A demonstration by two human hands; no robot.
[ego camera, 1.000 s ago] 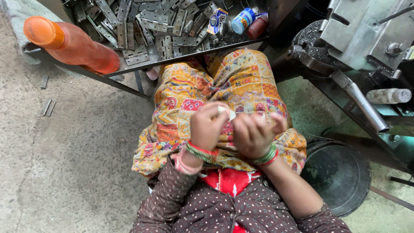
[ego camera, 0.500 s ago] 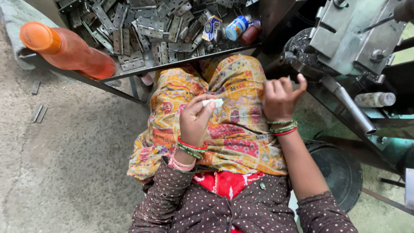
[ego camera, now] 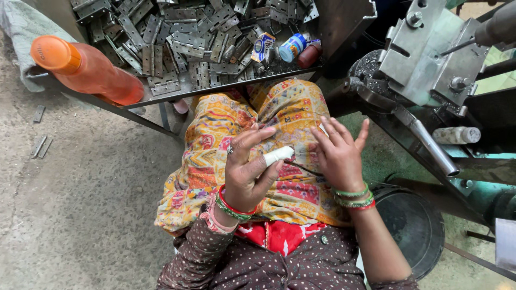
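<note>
I am looking down at centre frame, where my left hand [ego camera: 246, 173] is curling its fingers around a small white cylindrical roll [ego camera: 278, 156], pinching it between thumb and fingertips above my lap. My right hand [ego camera: 337, 156], just right of it, is spreading open with its fingers splayed, gripping nothing and apart from the roll. Both hands are hovering over the yellow, red-patterned cloth [ego camera: 226, 129] draped across my knees. Across the top of the frame, a dark metal tabletop tray [ego camera: 226, 88] is carrying a heap of grey metal hinges [ego camera: 177, 37], a small blue-and-white tin [ego camera: 293, 47] and a dark red bottle [ego camera: 309, 55]. At upper left an orange plastic bottle [ego camera: 88, 70] is lying tilted on the tray's edge. At upper right, a grey steel press machine [ego camera: 430, 59] is standing.
</note>
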